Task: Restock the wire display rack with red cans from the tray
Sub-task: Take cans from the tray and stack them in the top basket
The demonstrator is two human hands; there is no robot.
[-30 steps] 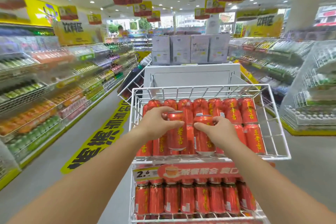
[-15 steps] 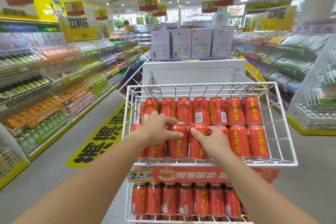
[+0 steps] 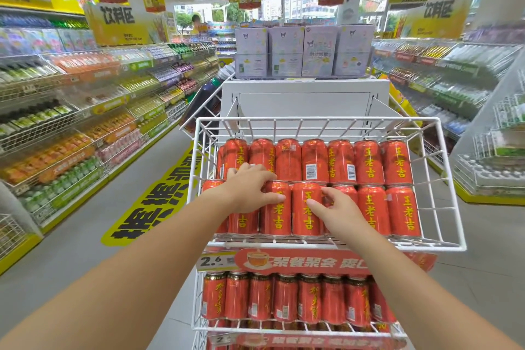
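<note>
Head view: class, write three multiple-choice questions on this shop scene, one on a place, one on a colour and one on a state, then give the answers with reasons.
1. Where do the lilac boxes stand?
A. on the white unit behind the rack
B. on a side shelf
C. on the floor

2. What colour is the lettering on the cans?
A. white
B. blue
C. yellow

3. How do the rack's top cans stand?
A. upright
B. on their sides
C. upside down

Answers: 1 A, the boxes sit atop the unit just past the rack's back rim. 2 C, yellow characters run down each red can. 3 A, the cans stand in two rows with the lettering right way up.
</note>
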